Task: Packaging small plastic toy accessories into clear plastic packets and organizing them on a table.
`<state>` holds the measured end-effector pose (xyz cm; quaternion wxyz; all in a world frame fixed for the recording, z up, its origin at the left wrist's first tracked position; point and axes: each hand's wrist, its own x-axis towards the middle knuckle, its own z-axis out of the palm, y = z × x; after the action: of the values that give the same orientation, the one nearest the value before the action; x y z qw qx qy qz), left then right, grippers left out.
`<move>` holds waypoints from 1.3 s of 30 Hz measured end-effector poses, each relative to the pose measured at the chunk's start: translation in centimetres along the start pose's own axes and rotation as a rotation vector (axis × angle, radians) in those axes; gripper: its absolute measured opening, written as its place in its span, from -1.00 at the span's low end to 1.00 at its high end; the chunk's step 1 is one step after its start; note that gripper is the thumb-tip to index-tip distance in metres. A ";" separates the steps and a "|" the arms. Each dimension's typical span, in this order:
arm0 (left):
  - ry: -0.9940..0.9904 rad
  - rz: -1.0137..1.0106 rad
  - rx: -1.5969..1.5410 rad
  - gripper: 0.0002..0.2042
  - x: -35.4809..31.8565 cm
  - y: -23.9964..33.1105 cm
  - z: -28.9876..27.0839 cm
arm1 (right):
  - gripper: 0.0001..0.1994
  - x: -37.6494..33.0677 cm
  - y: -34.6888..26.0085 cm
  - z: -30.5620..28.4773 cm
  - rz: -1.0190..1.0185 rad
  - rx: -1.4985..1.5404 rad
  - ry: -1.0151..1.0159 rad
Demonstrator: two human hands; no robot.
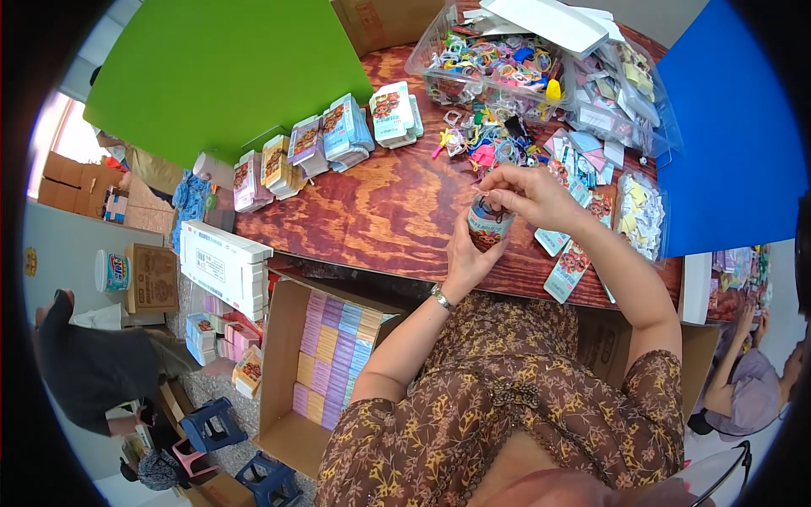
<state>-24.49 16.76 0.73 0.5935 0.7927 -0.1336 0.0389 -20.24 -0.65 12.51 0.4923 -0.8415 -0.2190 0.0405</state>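
My left hand [470, 260] is wrapped round a small printed carton [490, 223], held upright over the near edge of the table with its top open. Above that opening, my right hand [528, 193] has its fingers pinched together. A thin dark strand shows at the carton's mouth, too small to name. Flattened printed cartons [568, 272] lie beside my right forearm. Beyond my hands is a loose heap of small colourful plastic trinkets [494, 152], in front of a clear plastic bin [456, 83] of similar pieces.
Stacks of flat cartons [306, 145] line the table's left side by a green panel [228, 76]. A tray of pale paper pieces [639, 215] stands right, near a blue panel [735, 127]. An open cardboard box [283, 372] of packed cartons sits below left. Other people work nearby.
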 end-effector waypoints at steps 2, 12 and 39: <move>-0.017 -0.010 -0.010 -0.23 0.0 -0.1 0.1 | -0.80 -0.2 0.3 0.2 0.120 0.127 -0.017; -0.014 0.018 -0.026 -0.26 -0.3 -0.1 -0.1 | -0.83 -0.4 -0.3 -0.2 0.133 0.041 -0.045; -0.061 0.042 0.059 -0.20 -0.1 -2.4 0.2 | -0.70 -19.3 12.9 -5.9 0.613 -1.008 0.089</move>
<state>-23.99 17.18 -1.56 0.5646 0.8077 -0.1670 0.0309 -31.74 -18.72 1.73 0.0062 -0.9973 0.0627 0.0367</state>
